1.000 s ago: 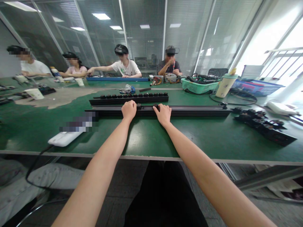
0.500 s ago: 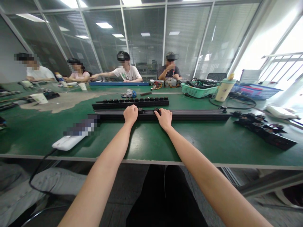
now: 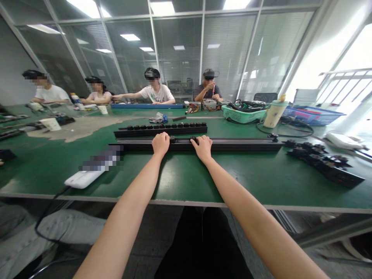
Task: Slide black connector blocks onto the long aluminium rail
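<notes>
A long black rail (image 3: 241, 145) with a grooved top lies left to right across the green table in front of me. My left hand (image 3: 161, 144) is closed over it left of its middle, next to a small black part (image 3: 173, 139) sitting in the groove. My right hand (image 3: 204, 148) is curled over the rail farther right, its thumb against another small black part (image 3: 193, 138). Both palms and most fingertips are hidden. Just behind lies a second black rail (image 3: 162, 131) carrying a row of small black parts.
Several black modules (image 3: 322, 161) are heaped at right. A white device (image 3: 84, 177) with a cable lies at left. Farther back are a green basket (image 3: 245, 114), a yellow tumbler (image 3: 274, 113), a blue basket (image 3: 316, 116) and a paper cup (image 3: 50, 124). Several people sit across the table.
The whole scene sits slightly lower in view as my head tilts up. Both hands keep their places on the rail, with no clear movement of the parts.
</notes>
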`<state>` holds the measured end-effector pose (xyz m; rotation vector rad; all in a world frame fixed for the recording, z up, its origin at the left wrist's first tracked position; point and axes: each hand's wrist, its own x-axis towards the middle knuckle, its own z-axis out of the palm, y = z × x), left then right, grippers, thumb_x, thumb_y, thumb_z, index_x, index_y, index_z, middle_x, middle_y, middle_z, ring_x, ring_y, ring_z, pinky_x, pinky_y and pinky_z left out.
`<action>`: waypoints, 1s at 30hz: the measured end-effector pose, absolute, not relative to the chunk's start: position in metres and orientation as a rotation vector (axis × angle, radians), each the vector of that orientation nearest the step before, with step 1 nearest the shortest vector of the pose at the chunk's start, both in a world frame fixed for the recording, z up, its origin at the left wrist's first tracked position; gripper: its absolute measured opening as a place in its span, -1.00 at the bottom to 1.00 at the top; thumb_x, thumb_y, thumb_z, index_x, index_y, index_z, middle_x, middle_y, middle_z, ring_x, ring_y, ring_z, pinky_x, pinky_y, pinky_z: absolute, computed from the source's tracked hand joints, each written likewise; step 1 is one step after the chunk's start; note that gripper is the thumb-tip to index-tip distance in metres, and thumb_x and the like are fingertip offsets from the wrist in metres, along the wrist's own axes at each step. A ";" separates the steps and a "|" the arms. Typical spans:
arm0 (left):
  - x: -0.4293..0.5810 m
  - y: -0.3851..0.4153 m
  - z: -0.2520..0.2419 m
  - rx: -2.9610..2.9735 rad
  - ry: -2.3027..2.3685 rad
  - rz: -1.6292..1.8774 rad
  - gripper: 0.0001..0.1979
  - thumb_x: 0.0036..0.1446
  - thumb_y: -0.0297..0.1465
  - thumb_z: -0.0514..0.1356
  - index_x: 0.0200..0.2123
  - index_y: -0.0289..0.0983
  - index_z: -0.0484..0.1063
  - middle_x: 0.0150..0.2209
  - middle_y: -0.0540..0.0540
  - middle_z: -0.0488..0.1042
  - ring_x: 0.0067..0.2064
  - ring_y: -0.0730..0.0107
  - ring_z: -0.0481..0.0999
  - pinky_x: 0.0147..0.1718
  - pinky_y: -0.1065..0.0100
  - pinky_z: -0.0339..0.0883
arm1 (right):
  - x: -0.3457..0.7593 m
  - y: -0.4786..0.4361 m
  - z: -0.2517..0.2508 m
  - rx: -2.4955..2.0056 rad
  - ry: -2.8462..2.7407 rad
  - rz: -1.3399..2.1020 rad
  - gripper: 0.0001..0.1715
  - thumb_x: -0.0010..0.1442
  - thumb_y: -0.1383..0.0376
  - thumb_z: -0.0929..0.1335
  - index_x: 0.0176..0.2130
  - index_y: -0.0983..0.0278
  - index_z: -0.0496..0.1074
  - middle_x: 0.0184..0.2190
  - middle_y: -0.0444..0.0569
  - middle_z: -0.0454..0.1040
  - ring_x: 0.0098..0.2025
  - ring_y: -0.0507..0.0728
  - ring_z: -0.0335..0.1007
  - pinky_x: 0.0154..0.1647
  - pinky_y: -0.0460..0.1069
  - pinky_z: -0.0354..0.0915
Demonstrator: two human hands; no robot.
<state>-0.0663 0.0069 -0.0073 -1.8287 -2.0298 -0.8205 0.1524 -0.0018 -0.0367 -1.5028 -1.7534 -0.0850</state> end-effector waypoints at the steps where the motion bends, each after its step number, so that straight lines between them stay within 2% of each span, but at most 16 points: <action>1: -0.067 0.007 -0.008 -1.833 -2.029 -0.827 -0.59 0.43 -0.30 -0.16 -0.14 -0.19 0.48 -0.11 -0.24 0.59 -0.01 0.06 0.53 -0.18 0.21 0.26 | 0.153 -0.002 -0.036 -1.502 -1.759 -0.088 -0.61 0.42 0.07 0.29 -0.10 0.26 0.57 -0.08 0.15 0.47 0.06 0.30 0.26 0.11 0.14 0.08; 10: -0.066 0.005 -0.005 -1.822 -2.045 -0.794 -0.61 0.43 -0.30 -0.15 -0.15 -0.16 0.48 -0.10 -0.22 0.59 0.00 0.09 0.52 -0.19 0.23 0.26 | 0.157 -0.001 -0.034 -1.477 -1.784 -0.092 -0.63 0.41 0.08 0.29 -0.17 0.24 0.59 -0.09 0.13 0.44 0.05 0.30 0.22 0.10 0.16 0.09; 23: -0.069 0.013 -0.012 -1.783 -1.995 -0.798 -0.60 0.43 -0.29 -0.14 -0.16 -0.20 0.49 -0.13 -0.19 0.60 -0.03 0.12 0.53 -0.20 0.25 0.25 | 0.159 -0.002 -0.037 -1.477 -1.734 -0.072 -0.60 0.40 0.05 0.30 -0.16 0.26 0.60 -0.08 0.13 0.39 0.03 0.28 0.15 0.09 0.15 0.08; 30: -0.069 0.012 -0.012 -1.783 -2.002 -0.808 -0.61 0.44 -0.29 -0.13 -0.15 -0.20 0.49 -0.13 -0.20 0.60 -0.04 0.13 0.53 -0.20 0.27 0.25 | 0.162 -0.005 -0.033 -1.521 -1.752 -0.100 -0.59 0.42 0.05 0.29 -0.17 0.26 0.58 -0.05 0.13 0.39 0.08 0.29 0.15 0.06 0.16 0.04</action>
